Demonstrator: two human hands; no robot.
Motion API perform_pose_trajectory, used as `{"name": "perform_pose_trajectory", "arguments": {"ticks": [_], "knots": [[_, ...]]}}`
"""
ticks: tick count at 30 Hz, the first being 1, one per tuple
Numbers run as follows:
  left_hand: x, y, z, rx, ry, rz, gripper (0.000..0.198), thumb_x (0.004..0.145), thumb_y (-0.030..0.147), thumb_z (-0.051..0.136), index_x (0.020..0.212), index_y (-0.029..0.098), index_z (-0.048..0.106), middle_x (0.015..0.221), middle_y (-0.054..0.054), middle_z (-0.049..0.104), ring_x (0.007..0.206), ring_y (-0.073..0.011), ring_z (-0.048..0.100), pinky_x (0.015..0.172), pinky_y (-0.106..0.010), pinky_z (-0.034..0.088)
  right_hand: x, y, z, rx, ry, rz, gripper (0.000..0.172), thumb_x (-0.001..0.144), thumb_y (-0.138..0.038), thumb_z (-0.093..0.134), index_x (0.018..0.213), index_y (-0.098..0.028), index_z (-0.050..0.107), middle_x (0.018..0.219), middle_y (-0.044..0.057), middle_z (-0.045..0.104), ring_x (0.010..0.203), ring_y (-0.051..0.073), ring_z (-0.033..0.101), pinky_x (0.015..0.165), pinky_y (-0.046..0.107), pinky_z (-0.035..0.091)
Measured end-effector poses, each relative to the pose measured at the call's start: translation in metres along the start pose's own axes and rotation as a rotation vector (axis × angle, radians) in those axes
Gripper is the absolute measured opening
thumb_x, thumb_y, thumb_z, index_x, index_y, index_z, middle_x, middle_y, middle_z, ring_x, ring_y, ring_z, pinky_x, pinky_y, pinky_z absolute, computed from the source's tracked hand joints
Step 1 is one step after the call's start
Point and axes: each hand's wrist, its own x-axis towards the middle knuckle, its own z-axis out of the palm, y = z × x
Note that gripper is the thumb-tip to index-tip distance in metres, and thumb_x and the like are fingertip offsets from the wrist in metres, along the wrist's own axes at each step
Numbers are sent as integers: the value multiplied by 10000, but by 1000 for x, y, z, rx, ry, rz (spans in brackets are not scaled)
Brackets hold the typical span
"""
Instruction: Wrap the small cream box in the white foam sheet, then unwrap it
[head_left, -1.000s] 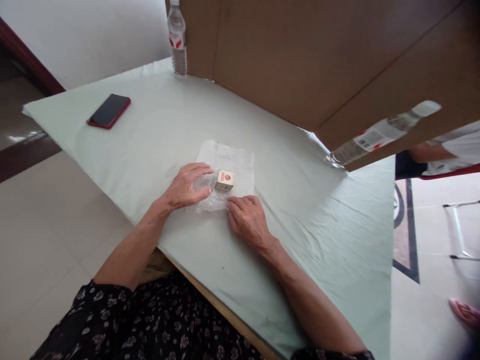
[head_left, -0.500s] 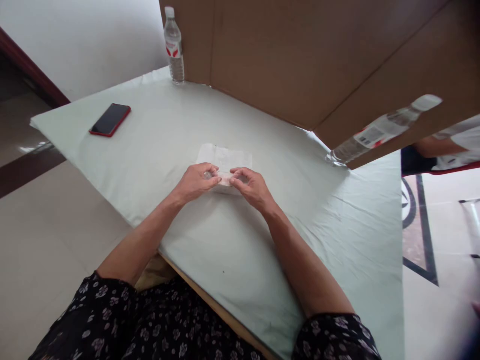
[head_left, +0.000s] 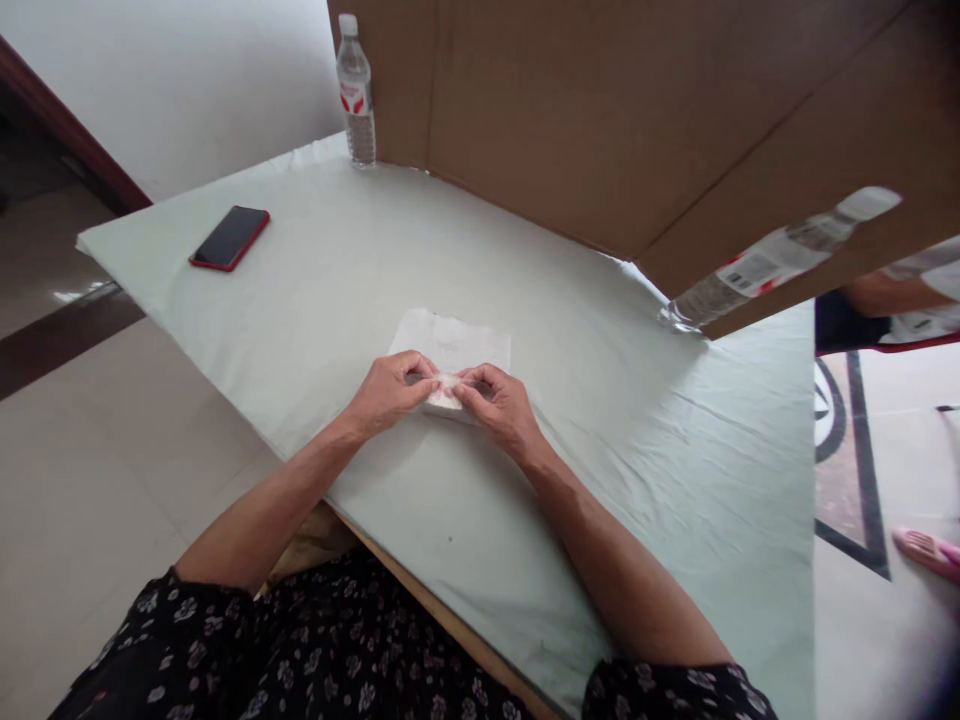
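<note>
A thin white paper tissue (head_left: pixel 450 340) lies spread on the table in front of me, with a faint crease or mark near its middle. Its near edge is raised and bunched between my fingertips, and a pinkish tint shows in that part. My left hand (head_left: pixel 397 388) pinches it from the left between thumb and fingers. From the right, my right hand (head_left: pixel 501 402) pinches the same edge, its fingertips almost meeting those of the left. The fingers cover part of the gathered edge.
A phone in a red case (head_left: pixel 229 238) lies at the table's left. One water bottle (head_left: pixel 355 95) stands by a tall brown cardboard panel (head_left: pixel 540 120); another bottle (head_left: pixel 772 262) is at the panel's right end. A person's arm (head_left: pixel 892 295) shows beyond the right edge.
Both hands have come a little lower in the picture and closer together, bringing the tissue's near edge with them. The view has shifted slightly.
</note>
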Motion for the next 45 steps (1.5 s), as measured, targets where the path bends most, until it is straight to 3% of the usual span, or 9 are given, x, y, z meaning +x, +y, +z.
{"name": "perform_pose_trajectory", "arguments": {"ticks": [8,14,17,20,25,32,37,42,45], "knots": [[2,1,0,7,-39,-49,136,731,327,668,709,193,663,809,-18,716,778,-169,633,694,-272,477,0,8,-6,-74,19,-23,151,832,-367,615,851,-217,627,810,19,704,753,179,632,709,308,489],[5,2,-3,41,-71,-35,126,736,315,669,697,195,663,767,-8,701,755,-165,625,685,-267,473,-18,-14,-15,-634,296,-412,148,922,-213,534,976,-244,668,1115,89,734,1054,270,637,932,448,430],[8,0,-2,58,-80,-1,160,736,345,665,692,193,650,766,-16,698,756,-172,628,699,-277,483,-27,-25,-2,-784,89,-590,183,950,-172,516,1014,-241,672,1083,76,740,998,247,639,896,416,414],[8,1,-5,93,-100,-12,180,754,365,631,718,189,643,765,-22,691,764,-180,621,720,-293,485,-26,-23,10,-864,-37,-623,171,957,-164,512,1030,-197,663,1061,87,734,975,250,615,858,394,413],[-3,2,-21,159,-59,-34,322,751,380,647,996,172,667,932,-36,700,875,-192,625,799,-306,496,-20,-14,13,-912,-59,-613,146,977,-178,506,1024,-179,645,1040,66,723,929,228,576,848,373,384],[-14,-9,-28,279,8,-203,335,795,340,579,1067,167,672,694,26,568,625,-145,520,651,-281,452,-21,-20,13,-1015,-84,-600,146,990,-207,508,1052,-221,639,1027,38,691,897,209,523,813,360,316],[-19,-13,-38,389,126,-290,537,776,398,645,1237,125,616,1014,-84,674,809,-194,630,793,-345,513,-19,-20,14,-1096,-94,-624,183,1006,-203,467,1091,-238,625,1047,42,674,894,212,491,806,374,279],[-22,-14,-51,157,-16,-483,763,776,463,703,1399,85,477,1080,-135,679,716,-188,679,608,-297,541,-16,-19,15,-1166,-98,-656,199,1009,-184,444,1078,-234,624,1034,56,658,872,212,468,792,385,252],[-19,-10,-47,13,-38,-590,614,757,401,748,1253,88,565,1002,-117,687,636,-169,678,545,-280,546,-13,-19,16,-1178,-104,-671,190,1007,-185,447,1040,-224,630,1019,64,652,864,212,459,788,384,243]]}}
